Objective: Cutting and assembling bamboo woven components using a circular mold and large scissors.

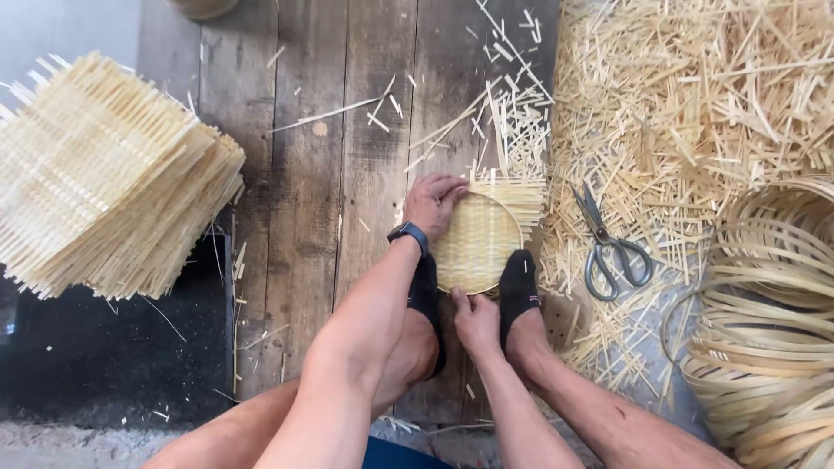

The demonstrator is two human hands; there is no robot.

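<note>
A small round woven bamboo tray (pixel 476 243) with a thin hoop at its rim lies on wooden planks. Untrimmed strip ends stick out at its far right side. Two feet in black socks press on it, one at its left edge (pixel 424 287) and one at its right (pixel 518 287). My left hand (pixel 432 204), with a dark watch on the wrist, grips the far left rim. At the near edge, between the feet, my right hand (pixel 475 319) pinches the rim.
A stack of square woven bamboo mats (pixel 104 174) lies at the left. Grey scissors (pixel 608 247) rest on a heap of bamboo offcuts (pixel 695 104) at the right. Coiled bamboo hoops (pixel 773 313) sit at the lower right. Loose slivers are scattered over the planks (pixel 304 191).
</note>
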